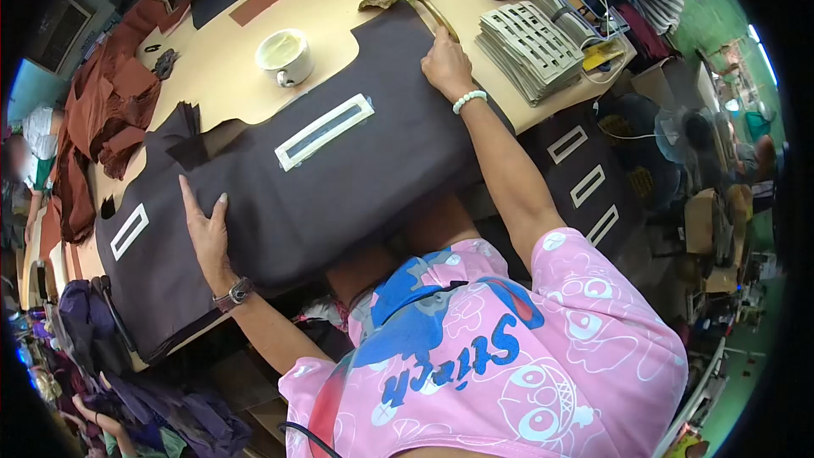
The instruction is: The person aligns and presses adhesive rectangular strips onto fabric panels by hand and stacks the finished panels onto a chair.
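While my left hand (206, 236) spreads on dark fabric (280, 212) at left, right hand (447, 65) grips crusted tool (435, 17), upper centre; two pale frames (283, 159) already on.

We wear a pink shirt (509, 348) lettered "Stitch" in blue; a dark-strapped watch (236, 291) behind our left fingers (188, 199); pale beads (470, 100) behind our right fingers (441, 39).

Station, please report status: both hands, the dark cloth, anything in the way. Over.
Left hand open on dark cloth. Right hand gripping brush-like tool. Pale frame on cloth. Cup near far edge, not on cloth.
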Demonstrator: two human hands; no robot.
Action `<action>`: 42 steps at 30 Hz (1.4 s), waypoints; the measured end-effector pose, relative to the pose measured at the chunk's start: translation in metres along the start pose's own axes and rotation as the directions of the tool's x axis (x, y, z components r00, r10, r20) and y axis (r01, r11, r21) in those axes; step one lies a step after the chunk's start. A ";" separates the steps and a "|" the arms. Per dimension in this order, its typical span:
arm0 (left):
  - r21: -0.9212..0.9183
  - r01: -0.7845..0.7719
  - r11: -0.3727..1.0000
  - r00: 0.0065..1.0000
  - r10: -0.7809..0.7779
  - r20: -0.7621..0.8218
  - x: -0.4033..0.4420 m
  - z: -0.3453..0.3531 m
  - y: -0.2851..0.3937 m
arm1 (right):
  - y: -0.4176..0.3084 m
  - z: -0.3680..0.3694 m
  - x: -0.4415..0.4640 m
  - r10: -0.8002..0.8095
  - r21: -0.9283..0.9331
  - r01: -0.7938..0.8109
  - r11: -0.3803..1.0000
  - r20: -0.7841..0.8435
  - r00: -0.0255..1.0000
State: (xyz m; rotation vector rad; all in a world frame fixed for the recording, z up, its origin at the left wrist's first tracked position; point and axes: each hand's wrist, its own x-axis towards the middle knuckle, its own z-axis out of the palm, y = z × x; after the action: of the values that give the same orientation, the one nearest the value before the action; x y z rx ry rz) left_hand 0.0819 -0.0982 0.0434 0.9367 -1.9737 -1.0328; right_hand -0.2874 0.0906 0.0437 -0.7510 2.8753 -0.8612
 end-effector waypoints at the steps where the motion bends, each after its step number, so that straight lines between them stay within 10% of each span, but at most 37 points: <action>1: -0.056 -0.034 0.998 0.999 0.034 0.000 0.000 0.002 0.008 | 0.002 0.004 0.001 -0.024 -0.055 0.017 0.998 -0.127 0.992; 3: -0.096 -0.084 0.992 0.996 0.087 0.020 0.003 0.005 0.011 | 0.011 0.017 0.006 -0.093 -0.173 0.031 0.984 -0.367 0.925; 6: -0.036 -0.061 0.997 0.992 0.065 0.109 0.015 0.001 0.009 | 0.016 0.025 0.012 -0.098 -0.154 0.051 0.987 -0.316 0.944; 9: -0.003 0.058 0.998 0.986 -0.057 0.154 0.021 -0.004 0.013 | 0.012 0.024 0.016 -0.019 -0.002 0.019 1.000 -0.099 0.995; 15: -0.232 -0.023 0.973 0.991 -0.009 -0.136 0.009 -0.020 0.048 | 0.008 -0.006 0.006 0.002 0.510 0.087 0.856 -0.173 0.985; 23: -0.406 0.045 0.913 0.996 -0.008 0.091 -0.035 -0.011 0.079 | 0.066 -0.075 -0.063 0.023 0.865 0.062 0.498 -0.085 0.996; 31: -0.247 0.205 0.947 0.714 0.028 0.699 -0.077 0.139 0.139 | 0.291 -0.163 -0.232 0.556 0.677 -0.332 0.657 -0.139 0.819; 33: -0.282 0.036 0.959 0.586 0.208 0.783 -0.096 0.192 0.145 | 0.323 -0.200 -0.279 0.678 0.677 -0.410 0.611 -0.181 0.713; 35: -0.398 0.059 0.915 0.439 0.335 0.834 -0.126 0.239 0.153 | 0.375 -0.238 -0.316 0.770 0.318 -0.702 0.638 -0.303 0.562; 38: -0.425 0.047 0.904 0.101 0.419 0.902 -0.164 0.280 0.173 | 0.393 -0.272 -0.334 0.607 -0.091 -0.805 0.586 -0.610 0.510; 42: -0.408 -0.113 0.906 0.103 0.419 0.902 -0.195 0.310 0.172 | 0.431 -0.262 -0.305 0.246 -0.230 -0.606 0.761 -0.762 0.599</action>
State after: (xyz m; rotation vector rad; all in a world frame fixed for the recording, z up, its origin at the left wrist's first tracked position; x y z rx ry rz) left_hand -0.1272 0.2467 0.0106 -0.5863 -2.7414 -1.8798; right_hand -0.2545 0.6786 0.0094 0.4749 3.7332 -0.4001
